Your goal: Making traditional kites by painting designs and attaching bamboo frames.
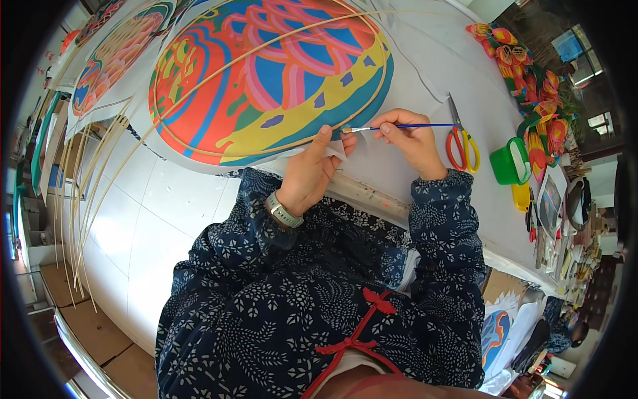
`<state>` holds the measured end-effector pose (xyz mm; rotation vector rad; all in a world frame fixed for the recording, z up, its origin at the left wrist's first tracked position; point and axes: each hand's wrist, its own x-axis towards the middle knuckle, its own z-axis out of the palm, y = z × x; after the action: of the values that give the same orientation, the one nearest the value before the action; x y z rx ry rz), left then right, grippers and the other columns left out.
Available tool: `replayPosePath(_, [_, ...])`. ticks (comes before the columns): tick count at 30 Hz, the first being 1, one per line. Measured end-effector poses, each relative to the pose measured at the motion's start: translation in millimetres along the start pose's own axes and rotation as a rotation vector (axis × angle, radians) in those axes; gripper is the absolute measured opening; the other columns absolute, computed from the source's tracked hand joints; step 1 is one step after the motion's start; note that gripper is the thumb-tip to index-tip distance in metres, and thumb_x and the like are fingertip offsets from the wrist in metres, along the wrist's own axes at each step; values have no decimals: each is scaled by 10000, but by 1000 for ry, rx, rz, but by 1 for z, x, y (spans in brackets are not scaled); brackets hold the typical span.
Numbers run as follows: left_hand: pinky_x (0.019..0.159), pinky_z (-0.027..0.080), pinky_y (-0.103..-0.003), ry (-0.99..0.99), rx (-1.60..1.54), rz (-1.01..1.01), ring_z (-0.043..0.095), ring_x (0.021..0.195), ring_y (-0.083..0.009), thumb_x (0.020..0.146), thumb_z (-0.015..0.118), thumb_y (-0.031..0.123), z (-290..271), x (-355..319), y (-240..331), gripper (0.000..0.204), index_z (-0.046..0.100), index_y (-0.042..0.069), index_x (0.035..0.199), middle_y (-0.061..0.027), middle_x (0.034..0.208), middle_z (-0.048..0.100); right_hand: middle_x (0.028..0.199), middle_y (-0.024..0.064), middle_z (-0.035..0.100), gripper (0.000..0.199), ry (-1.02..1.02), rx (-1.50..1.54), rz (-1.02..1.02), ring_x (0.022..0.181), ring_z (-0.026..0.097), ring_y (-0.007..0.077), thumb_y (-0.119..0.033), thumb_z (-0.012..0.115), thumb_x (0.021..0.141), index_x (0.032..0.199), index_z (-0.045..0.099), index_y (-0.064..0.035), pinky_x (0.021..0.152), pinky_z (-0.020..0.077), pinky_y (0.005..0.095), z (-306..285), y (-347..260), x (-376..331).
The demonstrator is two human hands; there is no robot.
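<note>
A large oval painted sheet [286,66] in red, yellow, blue and pink lies over the table, with a thin bamboo hoop along its border. At its near edge my left hand [307,174], a pale watch on the wrist, pinches the sheet's white margin between thumb and fingers. My right hand [415,145] holds a slim paintbrush [425,125] with a blue handle by its front part. The brush's bristles point left and touch or nearly touch the edge beside my left fingertips; the exact contact is too small to tell.
Scissors [472,154] with red and yellow handles lie right of my right hand, near a green container [506,166]. Colourful ornaments [531,100] sit at the far right. Long bamboo strips [85,193] hang over the left side, below another painted sheet [119,50].
</note>
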<state>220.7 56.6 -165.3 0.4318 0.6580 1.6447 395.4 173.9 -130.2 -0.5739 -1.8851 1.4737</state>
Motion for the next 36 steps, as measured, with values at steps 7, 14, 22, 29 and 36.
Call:
replayPosePath(7, [940,500,-358,12,-13,-3,627,1028,-222,1020,496,226,1,-1,-1,324,502,-11,1242,-119,1106,619,837,44,666,137,32,66,0,758,589,74,-91,589,928,958,669,16,663,440,205,-5,1,-2])
replayPosePath(14, [960,493,-362,1,-8,-1,624,1041,-229,1021,492,219,1,-2,0,325,496,-13,1248,-121,1122,615,837,44,665,134,39,-10,-4,750,582,72,-85,581,931,956,668,14,663,437,200,-5,3,-1])
replayPosePath(22, [997,477,-369,6,-52,2,607,1104,-259,1028,472,202,6,-2,1,346,457,-17,1295,-134,1208,580,844,40,665,142,49,21,-16,749,565,62,-94,575,941,969,664,13,673,438,196,-2,3,0])
replayPosePath(29, [1017,462,-368,9,-78,-13,598,1129,-265,1033,454,192,7,-2,1,343,451,-22,1301,-145,1231,576,852,34,665,133,69,12,-21,770,580,67,-83,575,941,972,663,12,687,448,203,-2,6,0])
replayPosePath(36, [1027,451,-363,-16,-40,-25,598,1134,-264,1041,431,213,7,-2,2,347,460,-28,1290,-149,1195,600,847,28,659,99,40,-78,-70,796,606,80,-24,585,914,959,661,21,712,467,221,-2,6,-3])
